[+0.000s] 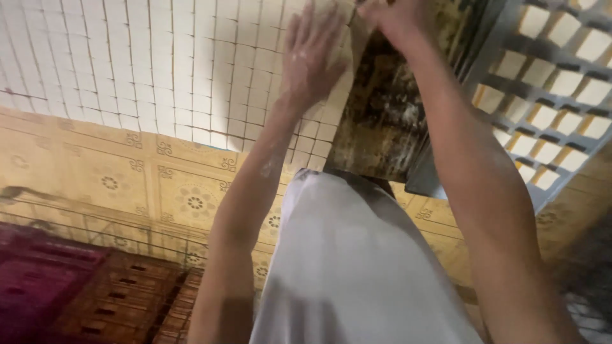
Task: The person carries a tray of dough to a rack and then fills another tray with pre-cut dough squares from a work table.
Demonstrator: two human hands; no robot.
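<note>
Both my arms reach up and forward. My left hand (312, 54) is flat with its fingers apart and dusted with white powder, and it rests against the pale left edge of a dark stained board (382, 121). My right hand (395, 16) is at the top of the frame, partly cut off, with fingers curled over the board's upper end. The board stands tilted between a white surface of small squares (159, 64) and a grey lattice frame (510, 38). A white cloth (357, 261) lies below the board, between my forearms.
Yellow patterned floor tiles (127, 178) run across the middle. Dark reddish wooden crates (95, 293) sit at the bottom left. The grey lattice frame with cream squares behind it fills the upper right.
</note>
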